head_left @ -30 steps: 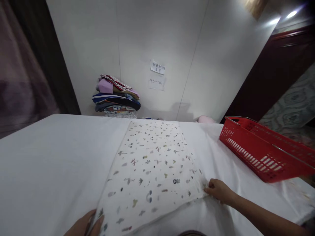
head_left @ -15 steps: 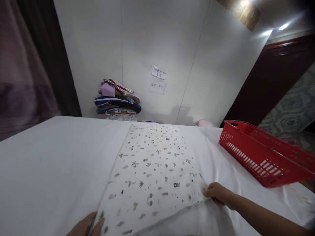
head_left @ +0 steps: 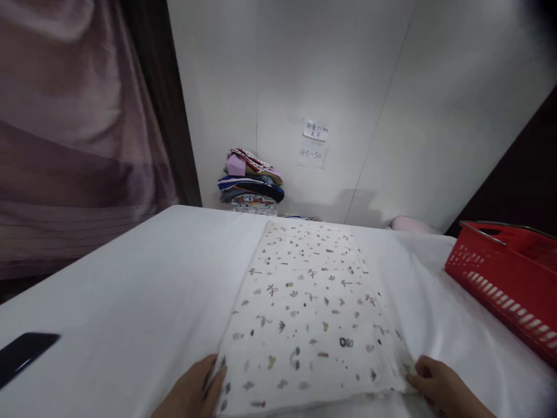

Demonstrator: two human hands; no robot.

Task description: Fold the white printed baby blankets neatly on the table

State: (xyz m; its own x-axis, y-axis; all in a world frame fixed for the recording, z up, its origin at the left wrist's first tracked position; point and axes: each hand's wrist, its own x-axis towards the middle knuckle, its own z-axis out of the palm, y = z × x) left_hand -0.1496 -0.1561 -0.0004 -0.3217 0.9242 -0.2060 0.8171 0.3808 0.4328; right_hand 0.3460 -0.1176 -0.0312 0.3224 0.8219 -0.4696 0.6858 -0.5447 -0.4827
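A white cloth [head_left: 300, 313] printed with small palms, leaves and rainbows lies folded in a long rectangle on the white-covered table [head_left: 130, 302]. My left hand [head_left: 194, 386] pinches its near left corner between thumb and fingers. At the near right corner, my right hand [head_left: 439, 383] grips the edge with thumb and bent fingers. Between the two hands the near edge runs almost straight, and the far end lies flat toward the wall.
A red plastic basket [head_left: 505, 284] stands at the right. Folded clothes [head_left: 252, 180] are stacked beyond the far edge, by the wall. A dark flat object [head_left: 26, 354], perhaps a phone, lies at the left. A pinkish curtain [head_left: 78, 145] hangs at the left.
The view has turned left, so everything sits further right and the dark flat object has come into view. Both hands still hold the cloth's near corners.
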